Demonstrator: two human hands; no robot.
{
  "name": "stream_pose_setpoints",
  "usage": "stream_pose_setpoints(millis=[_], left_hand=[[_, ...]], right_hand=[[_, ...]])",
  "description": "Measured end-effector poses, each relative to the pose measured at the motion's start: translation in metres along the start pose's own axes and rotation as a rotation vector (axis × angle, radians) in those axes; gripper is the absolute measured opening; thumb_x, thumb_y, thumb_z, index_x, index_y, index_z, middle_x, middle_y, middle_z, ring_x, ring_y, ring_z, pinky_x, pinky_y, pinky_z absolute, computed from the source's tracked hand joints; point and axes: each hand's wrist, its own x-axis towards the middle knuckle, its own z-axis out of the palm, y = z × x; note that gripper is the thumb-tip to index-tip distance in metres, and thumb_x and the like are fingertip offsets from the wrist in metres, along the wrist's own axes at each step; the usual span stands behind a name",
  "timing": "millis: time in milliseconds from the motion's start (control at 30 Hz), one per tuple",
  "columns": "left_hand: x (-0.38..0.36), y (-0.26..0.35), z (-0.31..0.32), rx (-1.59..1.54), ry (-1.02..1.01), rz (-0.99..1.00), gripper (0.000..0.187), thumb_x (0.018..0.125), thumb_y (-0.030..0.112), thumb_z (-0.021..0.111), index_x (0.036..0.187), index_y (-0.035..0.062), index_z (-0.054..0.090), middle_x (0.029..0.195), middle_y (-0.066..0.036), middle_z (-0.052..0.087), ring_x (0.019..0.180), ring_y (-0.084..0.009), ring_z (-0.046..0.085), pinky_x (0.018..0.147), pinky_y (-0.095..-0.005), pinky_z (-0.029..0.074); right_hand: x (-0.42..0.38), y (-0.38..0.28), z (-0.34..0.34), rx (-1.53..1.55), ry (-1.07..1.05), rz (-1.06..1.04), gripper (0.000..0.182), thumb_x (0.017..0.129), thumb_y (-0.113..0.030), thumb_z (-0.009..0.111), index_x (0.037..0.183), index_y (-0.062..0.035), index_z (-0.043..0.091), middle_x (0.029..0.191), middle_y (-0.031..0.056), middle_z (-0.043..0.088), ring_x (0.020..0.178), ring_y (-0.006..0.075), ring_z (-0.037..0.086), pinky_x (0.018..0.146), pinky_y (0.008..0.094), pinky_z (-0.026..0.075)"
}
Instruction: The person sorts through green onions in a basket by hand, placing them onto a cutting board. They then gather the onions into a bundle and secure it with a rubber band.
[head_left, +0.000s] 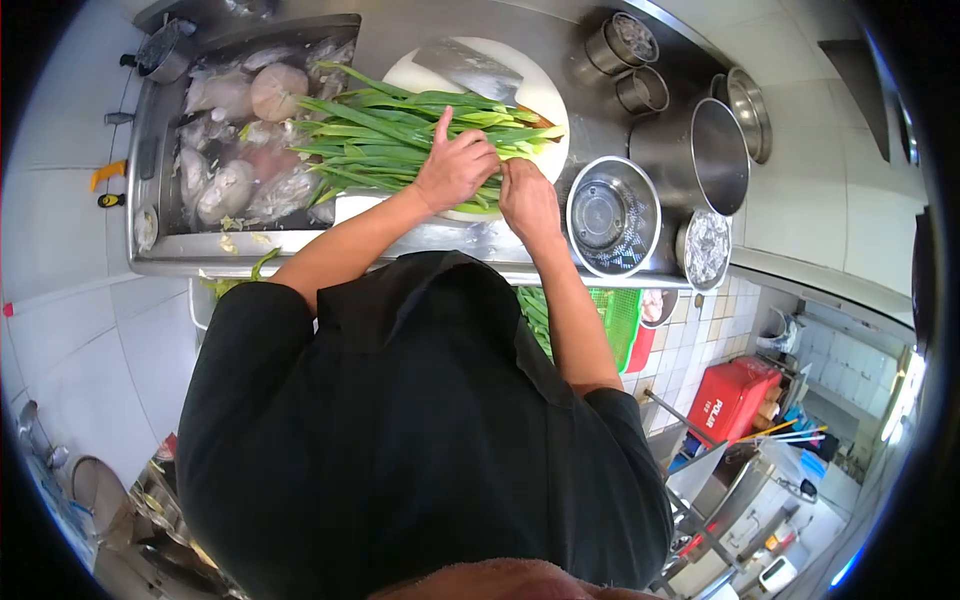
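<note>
A bundle of long green leafy stalks lies across a round white cutting board, its leaf ends reaching over the sink's edge at the left. My left hand rests on the stalks, thumb stretched up and away from the bent fingers. Close beside it, my right hand has its fingers pressed together at the stalks; what they pinch is too small to make out. A cleaver with a wide blade lies on the board behind the bundle.
Left, a sink holds bagged pale items. Right of the board stand a perforated steel colander, a large steel pot, small steel containers and a bowl. A green basket is below the counter edge.
</note>
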Motion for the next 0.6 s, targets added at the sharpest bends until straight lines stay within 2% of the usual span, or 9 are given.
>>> stream_pose_setpoints(millis=[33,133,167,200,267,367,467,600], left_hand=[[0.002,-0.003,0.000,-0.029,0.050,0.023,0.013,0.083,0.020,0.069,0.094,0.0143,0.070,0.101,0.003,0.066,0.113,-0.0166,0.057,0.112,-0.0677,0.016],[0.006,-0.008,0.002,-0.151,0.161,0.046,0.007,0.082,0.017,0.070,0.089,0.0147,0.070,0.095,0.003,0.066,0.110,-0.0162,0.059,0.113,-0.0628,0.020],[0.005,-0.013,0.007,-0.206,0.177,0.029,0.006,0.082,0.016,0.070,0.088,0.0146,0.070,0.094,0.003,0.067,0.110,-0.0165,0.059,0.113,-0.0620,0.020],[0.006,-0.013,0.006,-0.260,0.189,0.009,0.005,0.081,0.015,0.070,0.086,0.0146,0.070,0.094,0.003,0.067,0.109,-0.0168,0.059,0.114,-0.0612,0.021],[0.006,-0.007,0.006,-0.175,0.092,0.015,0.008,0.082,0.016,0.071,0.089,0.0137,0.071,0.100,0.002,0.066,0.113,-0.0183,0.057,0.114,-0.0608,0.021],[0.011,-0.001,0.000,-0.099,-0.020,0.011,0.015,0.082,0.018,0.072,0.096,0.0134,0.072,0.108,0.001,0.064,0.118,-0.0204,0.054,0.115,-0.0605,0.021],[0.012,0.001,-0.003,-0.085,-0.009,0.007,0.029,0.082,0.020,0.072,0.110,0.0152,0.070,0.113,-0.002,0.062,0.120,-0.0221,0.053,0.115,-0.0609,0.021],[0.025,0.006,0.005,-0.052,0.006,-0.079,0.048,0.082,0.022,0.073,0.127,0.0161,0.060,0.120,-0.008,0.057,0.120,-0.0248,0.052,0.112,-0.0608,0.024]], right_hand=[[-0.001,0.008,0.004,-0.006,0.008,-0.017,0.013,0.093,-0.010,0.056,0.098,0.0002,0.062,0.081,0.0152,0.064,0.068,0.0335,0.062,0.064,0.0414,0.051],[0.003,0.060,-0.006,1.252,0.132,0.640,0.016,0.095,-0.014,0.056,0.094,0.0002,0.063,0.073,0.0072,0.061,0.062,0.0168,0.057,0.061,0.0300,0.048],[0.011,0.053,-0.016,1.225,0.336,0.675,0.019,0.097,-0.015,0.053,0.094,0.0006,0.064,0.073,0.0022,0.058,0.063,0.0073,0.052,0.060,0.0233,0.045],[0.013,0.072,-0.020,1.106,0.230,0.640,0.018,0.096,-0.014,0.054,0.101,-0.0009,0.065,0.077,0.0059,0.060,0.068,0.0115,0.056,0.064,0.0283,0.048],[0.023,0.090,-0.007,0.483,0.204,0.359,0.020,0.090,-0.014,0.060,0.107,-0.0061,0.067,0.082,0.0102,0.061,0.077,0.0198,0.061,0.070,0.0360,0.050],[0.042,0.065,-0.020,-0.110,0.100,0.087,0.024,0.084,-0.014,0.064,0.107,-0.0116,0.070,0.087,0.0140,0.061,0.088,0.0296,0.063,0.079,0.0433,0.050],[0.055,0.073,-0.015,-0.278,0.004,0.040,0.018,0.082,-0.013,0.064,0.098,-0.0093,0.071,0.085,0.0143,0.060,0.091,0.0335,0.062,0.080,0.0451,0.050],[0.061,0.058,-0.031,-0.312,-0.065,-0.221,0.010,0.084,-0.015,0.063,0.088,-0.0079,0.069,0.089,0.0132,0.063,0.089,0.0325,0.063,0.078,0.0455,0.051]])
